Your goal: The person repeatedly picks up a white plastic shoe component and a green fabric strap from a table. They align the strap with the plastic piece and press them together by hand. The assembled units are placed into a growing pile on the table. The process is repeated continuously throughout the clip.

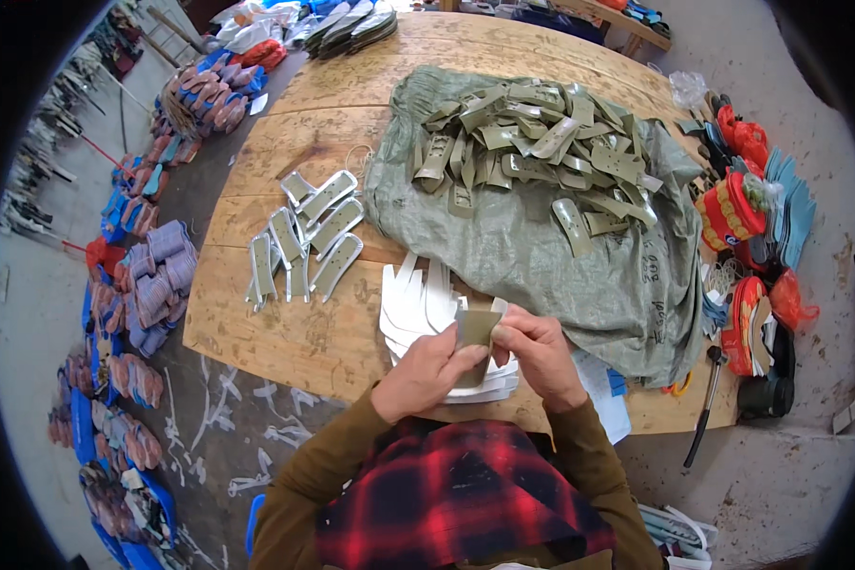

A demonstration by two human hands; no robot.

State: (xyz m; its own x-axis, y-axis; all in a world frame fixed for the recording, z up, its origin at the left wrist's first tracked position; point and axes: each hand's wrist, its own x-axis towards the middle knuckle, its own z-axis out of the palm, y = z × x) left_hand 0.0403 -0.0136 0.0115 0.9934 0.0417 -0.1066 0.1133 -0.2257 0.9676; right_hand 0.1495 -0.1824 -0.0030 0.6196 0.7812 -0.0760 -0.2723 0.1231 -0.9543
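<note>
My two bare hands meet over the near edge of a worn wooden table, working on one olive piece. L hand is nearly closed, thumb on top and fingers beneath, gripping the piece's lower left part. R hand is pinched, thumb against fingers, at its right side, where a pale edge shows. Can't quite tell if that edge is a separate white strip or the piece's own border, b/c my fingers cover it.

Step in hand, as I judge it: fitting or squaring up this one pc by its edge. Next move calls for a firm L hold and fine R thumb pressure, w/ both edges kept even.

Under and just beyond my hands: white strips, flat, smooth, round-ended, fanned in a stack. Farther left on bare wood, a small cluster of rimmed pieces, olive faces w/ bright, pale raised edges, gently curved. Beyond, to the right, a big heap of olive pieces, glossy, bent, some w/ small holes, on a crinkled green woven sack. Red-and-black plaid cloth, soft-looking, covers my lap.
</note>
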